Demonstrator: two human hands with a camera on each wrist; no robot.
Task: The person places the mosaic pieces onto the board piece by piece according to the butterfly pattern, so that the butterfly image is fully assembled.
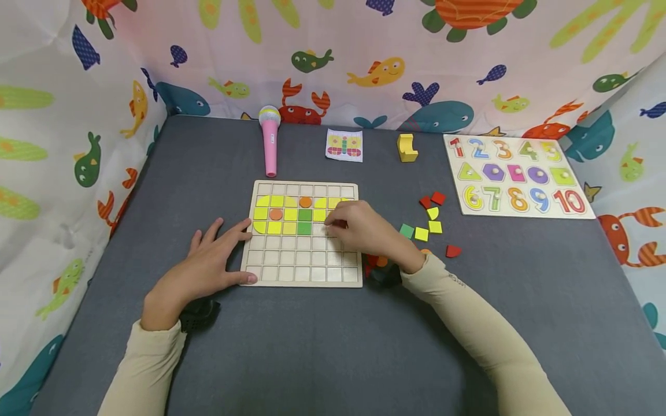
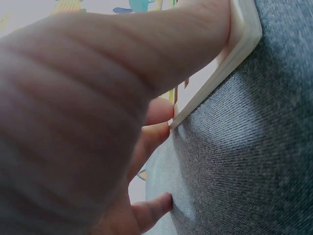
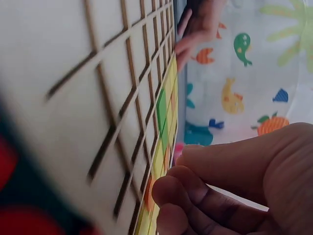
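Note:
A wooden grid board lies on the table, its upper rows partly filled with yellow, orange and green tiles. My left hand is spread at its left side. The thumb rests on the near-left corner and fingertips touch the left edge, as the left wrist view also shows. My right hand is over the right half of the board, thumb and fingers brought together close over the cells. I cannot tell whether a tile is between them. The fingers cover some cells there.
Loose tiles, red, yellow and green, lie right of the board, some partly behind my right wrist. Behind stand a pink microphone, a butterfly pattern card and a yellow block. A number puzzle board lies at right.

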